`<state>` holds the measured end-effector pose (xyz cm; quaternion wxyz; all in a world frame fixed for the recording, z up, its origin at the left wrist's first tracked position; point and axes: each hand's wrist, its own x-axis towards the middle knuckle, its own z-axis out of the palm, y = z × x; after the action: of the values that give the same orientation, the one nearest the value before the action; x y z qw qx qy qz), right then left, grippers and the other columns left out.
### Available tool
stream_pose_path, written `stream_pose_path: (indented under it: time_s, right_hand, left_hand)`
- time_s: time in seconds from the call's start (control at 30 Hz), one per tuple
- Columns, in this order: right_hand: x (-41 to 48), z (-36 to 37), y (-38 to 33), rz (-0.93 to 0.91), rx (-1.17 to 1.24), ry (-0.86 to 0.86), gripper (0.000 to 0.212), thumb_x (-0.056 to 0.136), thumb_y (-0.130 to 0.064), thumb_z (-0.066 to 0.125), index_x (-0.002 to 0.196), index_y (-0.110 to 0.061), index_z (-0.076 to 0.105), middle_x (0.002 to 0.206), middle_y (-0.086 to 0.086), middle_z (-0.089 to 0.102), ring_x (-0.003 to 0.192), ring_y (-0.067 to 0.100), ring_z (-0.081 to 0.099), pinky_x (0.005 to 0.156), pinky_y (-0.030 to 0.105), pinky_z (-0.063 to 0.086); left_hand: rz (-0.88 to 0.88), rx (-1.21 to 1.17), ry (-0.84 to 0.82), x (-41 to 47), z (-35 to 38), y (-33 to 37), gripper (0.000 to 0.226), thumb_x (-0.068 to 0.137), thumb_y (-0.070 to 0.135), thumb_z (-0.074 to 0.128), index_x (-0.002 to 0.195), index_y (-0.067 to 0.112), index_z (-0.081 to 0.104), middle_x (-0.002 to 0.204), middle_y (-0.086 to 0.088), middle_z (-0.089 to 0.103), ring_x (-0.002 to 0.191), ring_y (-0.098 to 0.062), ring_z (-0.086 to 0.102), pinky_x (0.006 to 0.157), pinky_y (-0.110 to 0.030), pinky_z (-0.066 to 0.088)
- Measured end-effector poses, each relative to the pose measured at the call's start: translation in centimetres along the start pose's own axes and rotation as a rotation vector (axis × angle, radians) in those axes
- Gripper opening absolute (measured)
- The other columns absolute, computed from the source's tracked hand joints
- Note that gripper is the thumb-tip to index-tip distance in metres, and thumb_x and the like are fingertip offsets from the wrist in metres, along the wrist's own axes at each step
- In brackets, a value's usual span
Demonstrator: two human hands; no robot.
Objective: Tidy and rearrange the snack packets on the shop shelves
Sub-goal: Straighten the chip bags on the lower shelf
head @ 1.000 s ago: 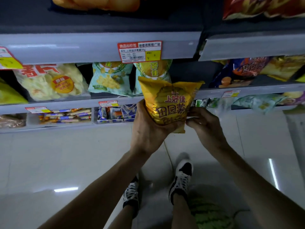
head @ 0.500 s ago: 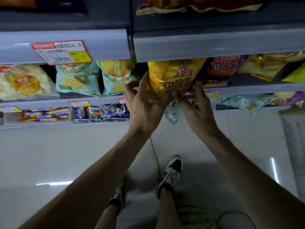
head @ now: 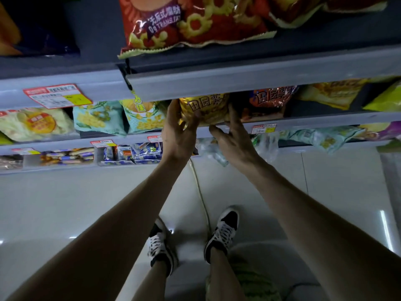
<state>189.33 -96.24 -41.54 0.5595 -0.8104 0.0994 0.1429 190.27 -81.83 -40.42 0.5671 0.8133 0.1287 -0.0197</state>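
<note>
Standing on a pale tiled floor (head: 54, 203), two black-and-white shoes (head: 223, 231) are seen at the bottom edge, with a striped watermelon (head: 253, 283) just beside the right one. Both bare forearms are stretched up towards the middle shelf (head: 303, 120). The yellow packet (head: 206, 109) is set upright at the front edge of that shelf, its top hidden beneath the rail of the shelf above. It is grasped on its left side by the left hand (head: 176, 135), whose thumb is laid up the side and whose fingers are curled over the front. The right hand (head: 233, 140) is kept loose, its fingers spread and laid against the lower right corner of the packet, with the thumb stretched along the shelf edge. An orange packet (head: 269, 103) is found just beside the yellow one on the right, and teal packets (head: 141, 118) are lined up on the left. A red-and-yellow price label (head: 57, 95) is fixed to the rail above them. Farthest off, a red packet (head: 191, 20) is laid flat on the top shelf, overhanging its front edge.
</note>
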Motion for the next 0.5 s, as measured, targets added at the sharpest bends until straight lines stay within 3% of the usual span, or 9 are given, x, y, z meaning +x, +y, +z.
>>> stream_pose_path:
  time_s: [0.1,0.2,0.33,0.4,0.43,0.47,0.5]
  right_hand:
    - [-0.2,-0.7,-0.1,0.006,-0.033,-0.044,0.090,0.099,-0.026,0.063,0.166,-0.029,0.003,0.173,0.000,0.017,0.155,0.024,0.026,0.122,0.050,0.035]
    - [0.0,-1.4,-0.3,0.029,-0.078,-0.079,0.092,0.099,-0.026,0.065,0.166,-0.031,0.002,0.173,-0.001,0.017,0.153,0.026,0.031,0.121,0.049,0.036]
    - [0.3,-1.8,-0.3,0.043,-0.114,-0.059,0.085,0.101,-0.026,0.064,0.166,-0.027,0.010,0.171,0.001,0.023,0.151,0.028,0.035,0.120,0.045,0.037]
    - [-0.1,-2.0,-0.3,0.038,-0.151,-0.038,0.079,0.102,-0.026,0.062,0.166,-0.026,0.015,0.169,0.002,0.029,0.148,0.028,0.039,0.115,0.034,0.038]
    - [-0.4,-2.2,-0.2,0.033,-0.171,-0.029,0.077,0.102,-0.026,0.061,0.165,-0.026,0.017,0.167,0.002,0.032,0.146,0.028,0.041,0.110,0.030,0.038]
    - [-0.7,-2.4,-0.1,0.027,-0.193,-0.028,0.075,0.102,-0.025,0.061,0.165,-0.026,0.019,0.166,0.003,0.034,0.145,0.027,0.042,0.107,0.028,0.037]
    - [-1.1,-2.6,-0.1,0.025,-0.216,-0.033,0.073,0.103,-0.025,0.060,0.165,-0.024,0.021,0.166,0.003,0.034,0.146,0.026,0.042,0.107,0.026,0.037]
  left_hand:
    - [-0.017,0.003,-0.020,0.3,0.4,-0.1,0.048,0.098,0.031,0.064,0.143,0.022,0.052,0.129,-0.004,0.068,0.118,-0.021,0.066,0.098,-0.047,0.058]
    - [-0.020,0.061,-0.024,0.3,0.4,-0.1,0.050,0.095,0.033,0.065,0.143,0.025,0.051,0.130,-0.001,0.067,0.119,-0.022,0.065,0.099,-0.054,0.056]
    - [0.010,0.184,-0.094,0.4,-0.2,-0.9,0.064,0.092,0.026,0.065,0.151,0.023,0.042,0.135,-0.004,0.064,0.122,-0.024,0.062,0.099,-0.056,0.055]
    - [0.013,0.260,-0.113,0.1,-0.5,-0.7,0.076,0.092,0.022,0.066,0.159,0.015,0.033,0.146,-0.009,0.058,0.121,-0.022,0.060,0.096,-0.045,0.058]
    - [-0.004,0.313,-0.123,-0.1,-0.7,-0.3,0.079,0.094,0.019,0.068,0.162,0.013,0.029,0.152,-0.011,0.053,0.116,-0.018,0.059,0.087,-0.028,0.059]
    - [-0.038,0.364,-0.143,-0.3,-0.8,0.0,0.080,0.097,0.015,0.068,0.164,0.013,0.025,0.157,-0.013,0.047,0.113,-0.016,0.057,0.074,-0.012,0.053]
    - [-0.072,0.418,-0.164,-0.7,-1.0,0.0,0.080,0.098,0.013,0.068,0.165,0.014,0.023,0.160,-0.014,0.042,0.116,-0.019,0.054,0.069,-0.010,0.045]
